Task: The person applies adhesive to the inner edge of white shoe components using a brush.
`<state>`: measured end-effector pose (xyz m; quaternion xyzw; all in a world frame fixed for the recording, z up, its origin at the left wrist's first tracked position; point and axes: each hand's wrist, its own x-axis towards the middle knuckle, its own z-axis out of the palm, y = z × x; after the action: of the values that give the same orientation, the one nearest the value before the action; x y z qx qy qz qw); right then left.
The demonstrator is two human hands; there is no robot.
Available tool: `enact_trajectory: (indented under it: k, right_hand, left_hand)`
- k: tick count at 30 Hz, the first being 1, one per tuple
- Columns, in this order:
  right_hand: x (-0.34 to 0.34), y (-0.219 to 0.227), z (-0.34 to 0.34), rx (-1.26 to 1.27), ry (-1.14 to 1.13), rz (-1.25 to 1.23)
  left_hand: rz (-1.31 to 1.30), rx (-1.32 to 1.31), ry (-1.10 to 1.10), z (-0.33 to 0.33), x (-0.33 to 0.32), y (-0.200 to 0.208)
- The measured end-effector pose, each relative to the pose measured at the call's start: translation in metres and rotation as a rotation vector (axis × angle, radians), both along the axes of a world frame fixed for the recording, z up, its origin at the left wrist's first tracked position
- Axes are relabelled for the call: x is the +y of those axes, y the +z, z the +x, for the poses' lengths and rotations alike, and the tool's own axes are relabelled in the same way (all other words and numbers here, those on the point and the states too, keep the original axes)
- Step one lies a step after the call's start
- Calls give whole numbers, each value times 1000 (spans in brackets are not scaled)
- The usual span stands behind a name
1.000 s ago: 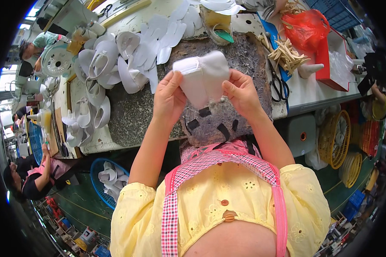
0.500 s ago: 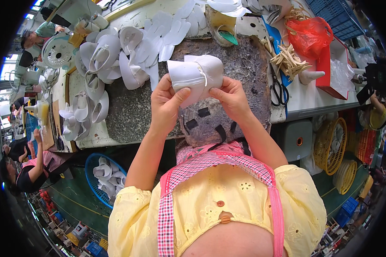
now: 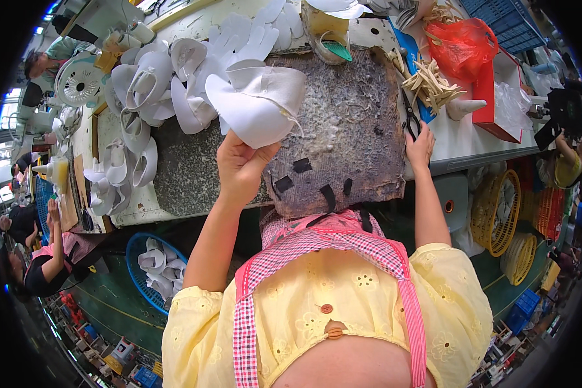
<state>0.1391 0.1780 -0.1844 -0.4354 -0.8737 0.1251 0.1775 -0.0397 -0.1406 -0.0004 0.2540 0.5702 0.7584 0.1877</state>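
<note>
My left hand [image 3: 240, 168] is closed on a white shoe upper [image 3: 265, 100], thumb and fingers pinching its lower edge above the worn pad. A thin thread or cord hangs along the upper's right side. My right hand [image 3: 420, 147], at the right side of the pad, has its fingers round the handles of black scissors [image 3: 410, 118], which lie pointing away from me; the fingers partly hide the handles. Left of the held piece sit several similar white uppers [image 3: 150, 81]. Flat white sole-shaped pieces [image 3: 260, 44] are spread behind it.
The worn pad [image 3: 343, 123] covers the table's front. Behind it stands a yellowish glue container [image 3: 326, 29] with a green-handled tool. At right are wooden sticks [image 3: 430, 84], a red bag [image 3: 462, 45] and a red box [image 3: 498, 132]. A blue basket [image 3: 132, 258] holds white pieces below.
My right hand has let go of the upper and moved right to the scissors. My left hand has carried the upper slightly left and turned it.
</note>
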Motion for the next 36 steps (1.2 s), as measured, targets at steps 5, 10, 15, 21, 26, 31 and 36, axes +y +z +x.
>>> enact_trajectory:
  k: [5,10,15,21,26,31,36]
  right_hand:
    - [31,-5,12,-169,71,-167]
    - [21,75,29,-373,96,-297]
    - [-22,149,54,-61,207,-266]
    - [-88,194,-17,237,707,-297]
    - [-104,187,-36,272,766,-202]
    - [-112,179,-48,291,796,-171]
    - [-108,180,-47,289,824,-199]
  left_hand:
    - [41,-115,-16,2,5,2]
    - [-1,-113,105,-4,9,4]
    - [20,-244,75,-1,23,11]
    - [56,-289,5,6,41,18]
    - [8,-222,-15,13,40,21]
    - [68,-324,-29,22,35,22]
    - [141,-385,-19,22,33,22]
